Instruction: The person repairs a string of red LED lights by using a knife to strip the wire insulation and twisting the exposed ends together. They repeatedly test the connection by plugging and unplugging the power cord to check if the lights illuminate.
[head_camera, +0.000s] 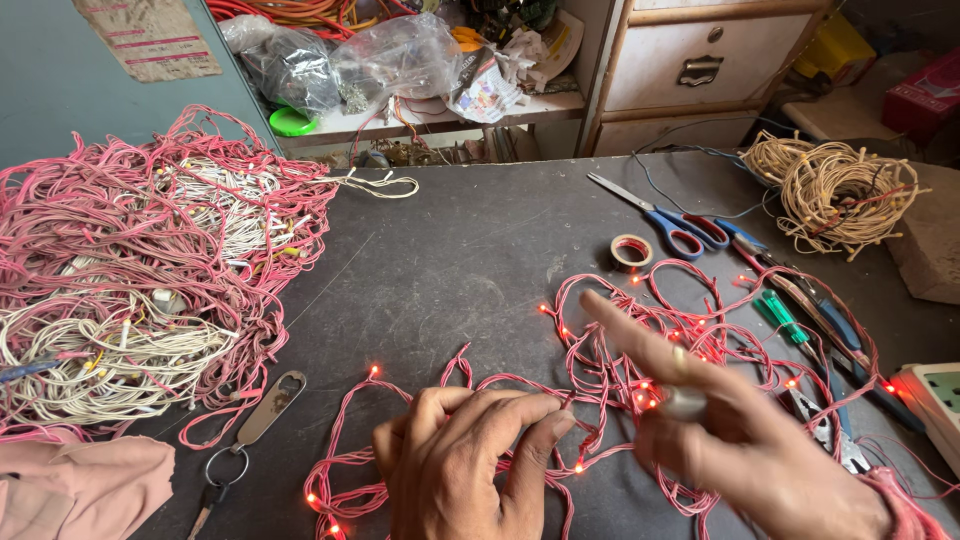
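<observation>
Nearest the lens: left hand, fingers curled, fingertips pressing a bunch of the lit pink string of lights down on the dark table. Just right of it, right hand, blurred, index finger stretched out over the strands, a ring on one finger; fingers loose, gripping nothing as far as can be told. Sleeve cuff of pink at its wrist.

Lit string sprawled in loops under and beyond both hands, small red bulbs glowing along it. Likely very light, limp and prone to tangling; thin wire, bulbs and joints probably fragile, so better pinched on the wire between bulbs than on a bulb, and lifted in gathered loops rather than pulled.

Left of the lit string: a flat metal bottle opener on a key ring, and a pinkish cloth at the table's near corner. Right of it: pliers with blue handles, a green screwdriver, and a white power strip at the edge.

Beyond the string: a small roll of tape and blue-and-red-handled scissors. Far left of it, a big heap of unlit pink and white light strings; far right, a coil of cream light string. Behind the table, a shelf with plastic bags and a wooden drawer unit.
</observation>
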